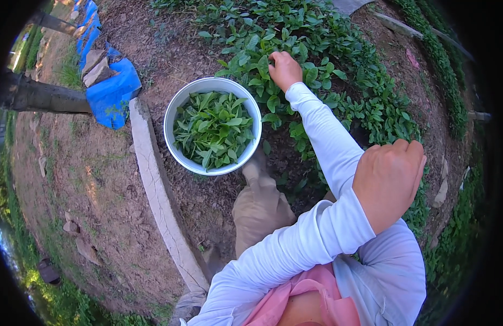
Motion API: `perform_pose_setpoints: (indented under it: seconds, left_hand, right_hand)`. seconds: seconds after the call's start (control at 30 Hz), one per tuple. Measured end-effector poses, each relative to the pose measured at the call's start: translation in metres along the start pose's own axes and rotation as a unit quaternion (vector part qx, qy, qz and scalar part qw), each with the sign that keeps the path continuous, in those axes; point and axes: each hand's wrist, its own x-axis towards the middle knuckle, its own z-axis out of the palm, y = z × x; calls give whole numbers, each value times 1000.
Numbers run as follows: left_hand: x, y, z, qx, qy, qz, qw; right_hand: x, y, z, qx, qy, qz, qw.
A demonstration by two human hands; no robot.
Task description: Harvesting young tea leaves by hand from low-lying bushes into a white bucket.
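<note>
My right hand (286, 71) is among the upper leaves of a low green bush (316, 69), which look like tea leaves. Its fingers are bent and the tips are partly hidden, so a grip on a leaf cannot be made out. My left hand (390, 183) is raised at the right, across the right forearm. It shows its back, with the fingers curled under and whatever they may hold hidden. Left of the bush stands a round white bucket (169, 140) with many picked green leaves (214, 128) in it.
A long, cracked pale stone or concrete slab (157, 191) runs along the bare soil left of the bucket. Beyond it are a blue tarp (123, 87) weighed down by stones (98, 73) and a trunk or post (51, 98). My trousered leg (261, 216) is below the bucket.
</note>
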Motion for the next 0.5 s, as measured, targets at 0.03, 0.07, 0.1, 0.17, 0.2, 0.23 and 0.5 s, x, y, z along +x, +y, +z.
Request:
perform_pose_setpoints:
  seconds: [0.03, 0.07, 0.1, 0.17, 0.2, 0.23, 0.5]
  left_hand:
    - [0, -1, -1, 3, 0, -3, 1000]
    - [-1, -2, -1, 4, 2, -5, 1000]
    - [-1, -4, -1, 1, 4, -8, 1000]
    - [-1, -3, -2, -6, 6, -8, 1000]
    - [-1, -2, -3, -6, 6, -8, 1000]
    - [-1, -2, -4, -6, 6, -9, 1000]
    - [1, 4, 3, -29, -10, -1, 1000]
  right_hand:
    - [0, 0, 3, 2, -2, -1, 1000]
    - [-1, 0, 6, 34, 1, 62, 998]
    - [-1, -1, 8, 66, 3, 124, 990]
    - [3, 4, 6, 94, -11, 171, 981]
    - [3, 5, 7, 79, -31, 165, 983]
    - [4, 5, 8, 65, -51, 159, 984]
    - [-18, 26, 3, 75, -123, 20, 989]
